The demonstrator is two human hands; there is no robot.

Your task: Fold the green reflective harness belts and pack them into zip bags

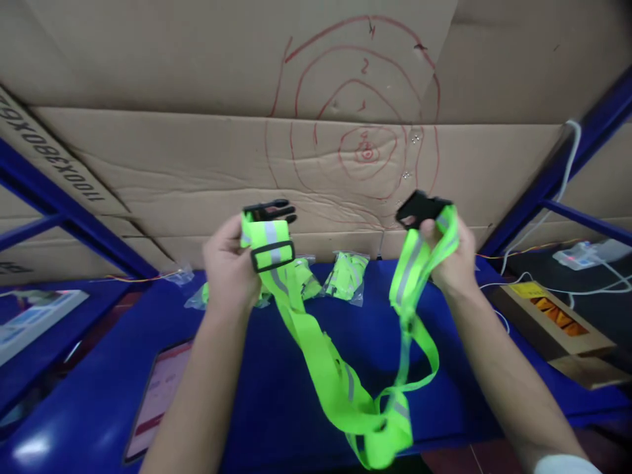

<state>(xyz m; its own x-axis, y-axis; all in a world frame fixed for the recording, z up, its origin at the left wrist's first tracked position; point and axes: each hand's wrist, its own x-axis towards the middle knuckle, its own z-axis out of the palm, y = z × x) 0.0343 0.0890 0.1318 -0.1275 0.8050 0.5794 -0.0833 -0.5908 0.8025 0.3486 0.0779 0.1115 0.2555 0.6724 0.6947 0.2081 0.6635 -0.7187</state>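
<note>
In the head view, a green reflective strap (316, 355) is being held up over the table (276, 421). It is being pinched by the left hand's grip (230, 263) beside its pronged buckle half (270, 210) and by the right hand's grip (451, 253) beside the socket half (423, 208). Bagged bundles (348, 275) are being carried behind.

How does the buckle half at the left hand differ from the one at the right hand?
The left buckle half has slim, separate prongs, while the right buckle half is a broader, blockier piece with an opening. A black slider shows on the webbing just below the left buckle half; none shows close beside the right buckle half. Both are black, carry bright green webbing with grey stripes, and are apart from each other.
</note>
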